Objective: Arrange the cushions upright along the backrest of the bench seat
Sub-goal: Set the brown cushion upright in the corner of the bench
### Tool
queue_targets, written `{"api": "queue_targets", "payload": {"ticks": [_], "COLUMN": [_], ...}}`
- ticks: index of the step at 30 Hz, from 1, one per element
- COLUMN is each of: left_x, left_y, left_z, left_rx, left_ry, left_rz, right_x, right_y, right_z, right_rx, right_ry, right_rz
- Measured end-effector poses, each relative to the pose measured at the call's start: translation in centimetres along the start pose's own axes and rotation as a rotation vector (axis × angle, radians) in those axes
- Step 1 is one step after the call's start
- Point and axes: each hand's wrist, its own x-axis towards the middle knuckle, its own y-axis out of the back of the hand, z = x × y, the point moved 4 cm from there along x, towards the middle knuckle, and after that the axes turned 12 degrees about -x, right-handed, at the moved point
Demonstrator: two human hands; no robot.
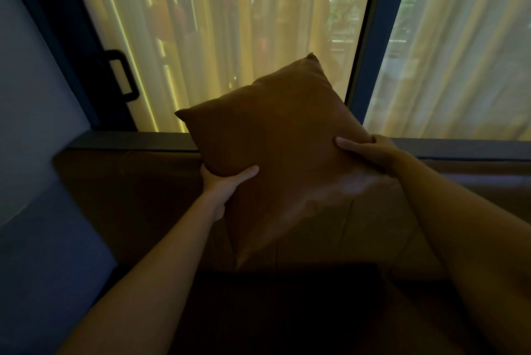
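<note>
Above the bench backrest (138, 182), against the curtained window (230, 38), a brown cushion (275, 136) is held tilted. Left hand (224, 182) grips its left edge; right hand (370, 153) grips its right edge

One cushion (275, 139), two hands, two window panes.

Cushion (275, 139) I'm holding: plain brown, no pattern. Bench backrest (129, 196): same brown. Curtain (218, 38): pale yellow, sheer. Window frame (370, 47): dark blue. Door handle (123, 75): black. Wall (31, 96): grey-blue.
</note>
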Motion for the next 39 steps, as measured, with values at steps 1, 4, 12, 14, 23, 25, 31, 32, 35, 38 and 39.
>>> {"api": "queue_targets", "payload": {"ticks": [1, 4, 12, 14, 23, 25, 31, 32, 35, 38, 39], "left_x": [-0.4, -1.9, -6.9, -8.2, -13.6, -14.0, -13.7, -13.5, -12.5, -11.1, -10.6], "left_y": [0.2, 1.3, 6.9, 8.9, 19.8, 22.0, 27.2, 27.8, 29.8, 31.7, 32.3], "left_z": [-0.2, -1.3, -4.2, -5.1, -13.6, -15.9, -21.8, -22.7, -25.7, -28.4, -29.1], "left_rx": [0.001, 0.01, 0.002, -0.004, -0.013, 0.003, 0.04, 0.042, 0.036, 0.051, 0.075], "left_ry": [-0.01, -0.032, -0.026, -0.012, 0.079, 0.094, 0.166, 0.179, 0.223, 0.238, 0.247], "left_rz": [0.005, 0.032, 0.019, 0.01, -0.012, -0.017, 0.015, 0.017, 0.029, 0.063, 0.073], "right_x": [-0.5, -1.9, -8.0, -10.0, -19.0, -20.2, -21.4, -21.2, -20.6, -19.4, -19.2], "right_y": [-0.2, -1.0, -5.1, -6.8, -17.5, -20.3, -27.8, -29.0, -32.3, -35.6, -36.6], "right_z": [0.2, 0.8, 3.5, 4.3, 10.4, 12.1, 16.3, 16.9, 19.0, 20.6, 21.1], "right_rx": [0.023, 0.063, 0.051, 0.051, 0.042, 0.086, 0.1, 0.094, 0.091, 0.084, 0.082], "right_ry": [0.006, 0.025, -0.028, -0.046, -0.179, -0.214, -0.27, -0.28, -0.312, -0.32, -0.332], "right_rz": [-0.007, -0.059, -0.074, -0.072, -0.088, -0.115, -0.174, -0.183, -0.192, -0.211, -0.223]}}
